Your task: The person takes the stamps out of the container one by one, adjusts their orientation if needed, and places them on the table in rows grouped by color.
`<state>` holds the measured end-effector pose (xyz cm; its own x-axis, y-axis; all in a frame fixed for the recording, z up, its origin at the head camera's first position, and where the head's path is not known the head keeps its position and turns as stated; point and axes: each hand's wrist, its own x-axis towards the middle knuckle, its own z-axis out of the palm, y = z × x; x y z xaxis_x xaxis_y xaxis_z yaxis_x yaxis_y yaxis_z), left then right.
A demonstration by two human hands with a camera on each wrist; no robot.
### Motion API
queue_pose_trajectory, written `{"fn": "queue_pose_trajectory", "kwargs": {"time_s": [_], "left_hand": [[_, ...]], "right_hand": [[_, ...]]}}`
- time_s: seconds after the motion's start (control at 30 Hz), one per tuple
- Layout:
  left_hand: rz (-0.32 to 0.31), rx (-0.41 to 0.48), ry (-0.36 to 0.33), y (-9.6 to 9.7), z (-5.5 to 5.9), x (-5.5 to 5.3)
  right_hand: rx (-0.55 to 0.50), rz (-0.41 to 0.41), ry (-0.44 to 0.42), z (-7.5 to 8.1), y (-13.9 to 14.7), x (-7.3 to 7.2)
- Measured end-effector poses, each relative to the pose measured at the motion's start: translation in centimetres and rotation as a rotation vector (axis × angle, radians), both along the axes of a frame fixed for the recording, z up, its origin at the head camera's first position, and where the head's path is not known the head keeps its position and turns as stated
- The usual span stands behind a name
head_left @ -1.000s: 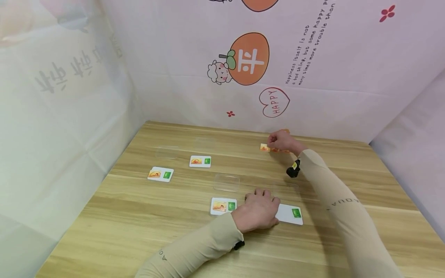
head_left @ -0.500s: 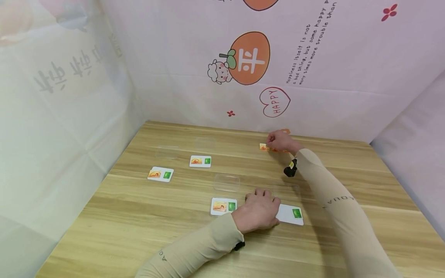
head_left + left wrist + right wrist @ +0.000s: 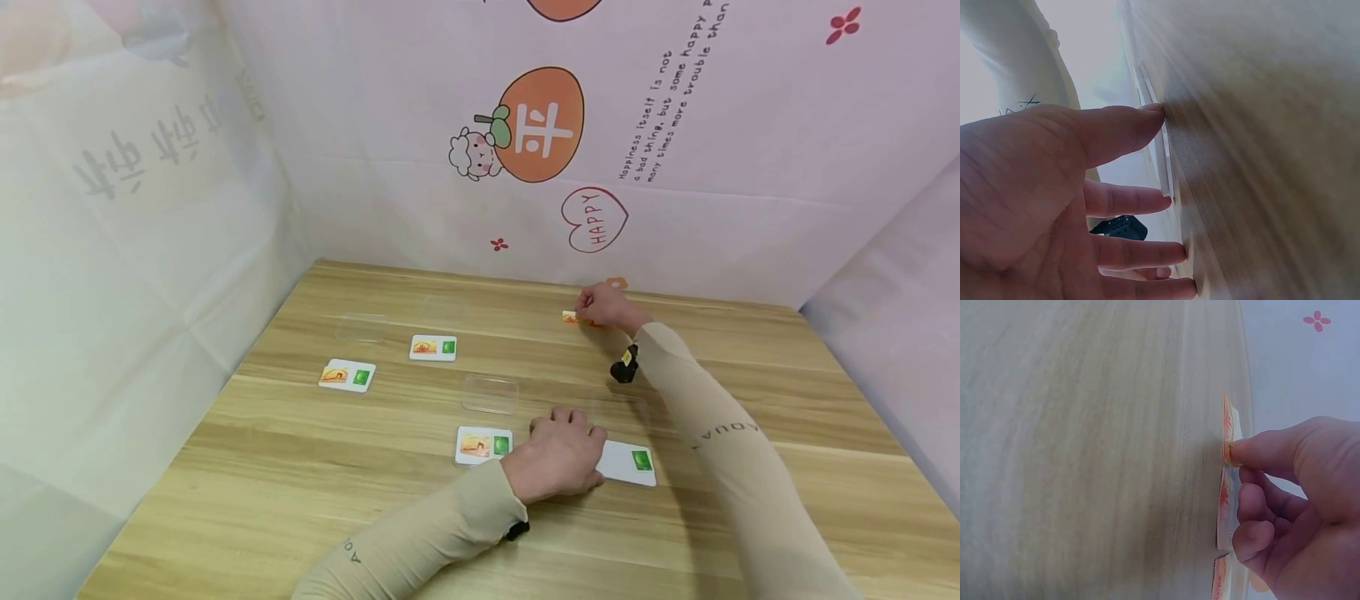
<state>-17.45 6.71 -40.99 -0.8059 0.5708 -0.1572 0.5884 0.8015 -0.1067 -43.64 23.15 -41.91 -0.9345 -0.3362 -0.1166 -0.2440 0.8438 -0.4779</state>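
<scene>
My left hand (image 3: pixel 561 454) rests on the table at the left end of a white card (image 3: pixel 618 461) that bears a green stamp (image 3: pixel 642 460). Its thumb and index finger hold the card by its edges, as the left wrist view shows. At the back of the table, my right hand (image 3: pixel 606 307) pinches the end of a small orange stamp (image 3: pixel 1227 422) between thumb and index finger. More orange stamps (image 3: pixel 1223 509) lie in a row under the curled fingers, partly hidden by the hand in the head view.
White cards (image 3: pixel 483 446) with an orange and a green stamp lie left of my left hand, two of them (image 3: pixel 432 347) (image 3: pixel 347 376) farther back. Clear plastic covers (image 3: pixel 490 394) lie behind the cards. A printed cloth wall (image 3: pixel 405 167) borders the table.
My right forearm has swung slightly left, while the right fingers stay at the orange stamp. The left hand and the cards have kept their places.
</scene>
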Motion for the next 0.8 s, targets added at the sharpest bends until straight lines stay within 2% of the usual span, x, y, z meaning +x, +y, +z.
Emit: {"fn": "queue_pose_trajectory", "kwargs": {"time_s": [0.27, 0.43, 0.8], "left_hand": [[0.005, 0.003, -0.012, 0.03, -0.04, -0.06], [0.006, 0.006, -0.016, 0.21, -0.11, -0.09], [0.010, 0.000, -0.014, 0.15, -0.16, -0.19]], "right_hand": [[0.016, -0.018, -0.007, -0.03, -0.25, 0.05], [0.028, -0.009, 0.017, -0.06, -0.27, 0.12], [0.036, 0.001, 0.022, 0.82, -0.82, 0.92]]}}
